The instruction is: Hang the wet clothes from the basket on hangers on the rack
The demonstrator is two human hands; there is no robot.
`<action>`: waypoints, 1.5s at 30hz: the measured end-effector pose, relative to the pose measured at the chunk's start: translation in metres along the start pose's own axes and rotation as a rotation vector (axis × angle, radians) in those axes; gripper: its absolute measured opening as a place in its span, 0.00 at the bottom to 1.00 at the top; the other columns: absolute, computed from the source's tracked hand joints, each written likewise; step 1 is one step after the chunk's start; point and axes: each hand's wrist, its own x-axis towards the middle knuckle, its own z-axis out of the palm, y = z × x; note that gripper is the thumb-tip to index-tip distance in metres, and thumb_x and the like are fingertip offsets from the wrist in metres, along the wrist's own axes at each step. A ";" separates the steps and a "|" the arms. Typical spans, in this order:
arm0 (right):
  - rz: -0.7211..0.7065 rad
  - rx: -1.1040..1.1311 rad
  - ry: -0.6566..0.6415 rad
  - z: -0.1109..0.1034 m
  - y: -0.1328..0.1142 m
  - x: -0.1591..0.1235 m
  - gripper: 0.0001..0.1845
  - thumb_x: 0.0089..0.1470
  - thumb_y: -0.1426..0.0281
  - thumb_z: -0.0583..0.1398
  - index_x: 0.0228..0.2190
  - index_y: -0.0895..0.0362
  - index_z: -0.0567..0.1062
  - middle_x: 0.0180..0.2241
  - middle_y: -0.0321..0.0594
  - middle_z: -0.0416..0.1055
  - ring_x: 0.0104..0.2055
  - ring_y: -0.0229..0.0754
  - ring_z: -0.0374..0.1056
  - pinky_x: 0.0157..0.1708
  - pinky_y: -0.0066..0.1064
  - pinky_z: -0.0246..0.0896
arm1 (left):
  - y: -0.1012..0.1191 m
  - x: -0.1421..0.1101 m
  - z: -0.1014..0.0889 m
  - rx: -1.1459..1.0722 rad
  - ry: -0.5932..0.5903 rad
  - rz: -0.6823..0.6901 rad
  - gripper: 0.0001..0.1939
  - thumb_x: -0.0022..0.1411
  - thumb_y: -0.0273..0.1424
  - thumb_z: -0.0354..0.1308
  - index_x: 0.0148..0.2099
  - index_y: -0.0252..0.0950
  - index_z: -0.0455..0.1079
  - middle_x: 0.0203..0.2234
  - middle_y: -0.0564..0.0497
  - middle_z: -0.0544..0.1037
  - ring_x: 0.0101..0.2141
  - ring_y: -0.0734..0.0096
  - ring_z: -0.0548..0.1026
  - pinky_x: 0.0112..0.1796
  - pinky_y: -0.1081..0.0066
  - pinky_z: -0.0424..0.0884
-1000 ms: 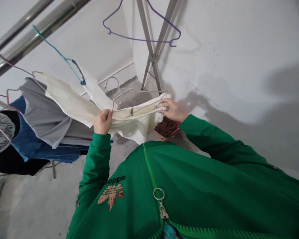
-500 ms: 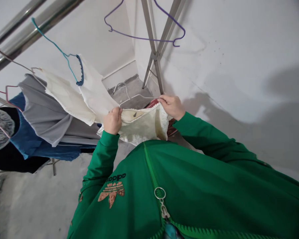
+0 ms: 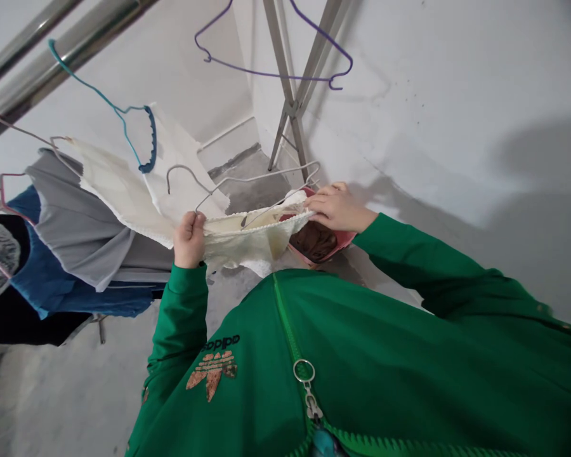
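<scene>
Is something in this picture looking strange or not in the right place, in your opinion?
Yes. The cream lace garment between the left hand and right hand has yellowish stains on its fabric, which look like discolouration. The metal hanger at it also sits tilted.

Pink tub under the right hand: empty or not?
Not empty: the pink tub holds a brown mass, possibly cloth, visible just below the right hand.

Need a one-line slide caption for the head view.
Left hand and right hand hold a lace-edged cream garment on a wire hanger.
</scene>
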 end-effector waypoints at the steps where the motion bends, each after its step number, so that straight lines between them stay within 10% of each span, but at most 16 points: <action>1: 0.010 0.003 0.013 -0.001 0.002 0.003 0.10 0.58 0.63 0.57 0.38 0.52 0.76 0.44 0.38 0.76 0.49 0.53 0.65 0.50 0.49 0.51 | -0.001 -0.001 0.000 0.010 -0.006 0.003 0.22 0.63 0.50 0.50 0.29 0.37 0.63 0.21 0.55 0.65 0.26 0.75 0.64 0.30 0.73 0.64; 13: 0.031 0.180 0.159 -0.013 0.016 0.030 0.13 0.61 0.63 0.55 0.36 0.56 0.76 0.39 0.45 0.76 0.43 0.47 0.70 0.44 0.41 0.65 | -0.011 -0.011 -0.004 0.279 -0.210 0.070 0.13 0.64 0.38 0.49 0.31 0.37 0.67 0.19 0.54 0.65 0.23 0.73 0.65 0.27 0.74 0.59; 19: -0.164 0.345 0.177 -0.016 -0.011 0.024 0.13 0.62 0.66 0.54 0.45 0.53 0.75 0.47 0.43 0.75 0.50 0.44 0.70 0.51 0.40 0.66 | -0.018 -0.011 0.004 0.519 0.143 0.132 0.14 0.66 0.36 0.48 0.36 0.36 0.72 0.24 0.47 0.72 0.26 0.68 0.69 0.28 0.70 0.56; 25: 0.052 0.175 0.271 -0.030 -0.006 0.027 0.31 0.60 0.55 0.55 0.61 0.55 0.62 0.58 0.49 0.65 0.59 0.53 0.62 0.58 0.51 0.58 | -0.024 -0.006 -0.007 0.320 0.166 0.153 0.14 0.66 0.39 0.51 0.35 0.36 0.72 0.22 0.51 0.70 0.26 0.71 0.68 0.30 0.71 0.61; 33: -0.092 0.129 0.062 -0.031 0.007 0.051 0.25 0.64 0.54 0.46 0.42 0.56 0.75 0.38 0.47 0.74 0.44 0.48 0.68 0.46 0.41 0.64 | -0.007 0.003 -0.013 0.207 0.029 0.140 0.17 0.65 0.45 0.50 0.34 0.37 0.70 0.23 0.52 0.70 0.27 0.71 0.69 0.32 0.70 0.65; 45: -0.029 0.109 0.205 -0.049 -0.017 0.056 0.25 0.66 0.56 0.43 0.38 0.56 0.73 0.33 0.43 0.74 0.36 0.43 0.70 0.35 0.35 0.64 | -0.008 0.016 -0.012 0.122 -0.006 0.123 0.23 0.65 0.51 0.46 0.39 0.37 0.69 0.26 0.52 0.70 0.28 0.73 0.68 0.33 0.72 0.65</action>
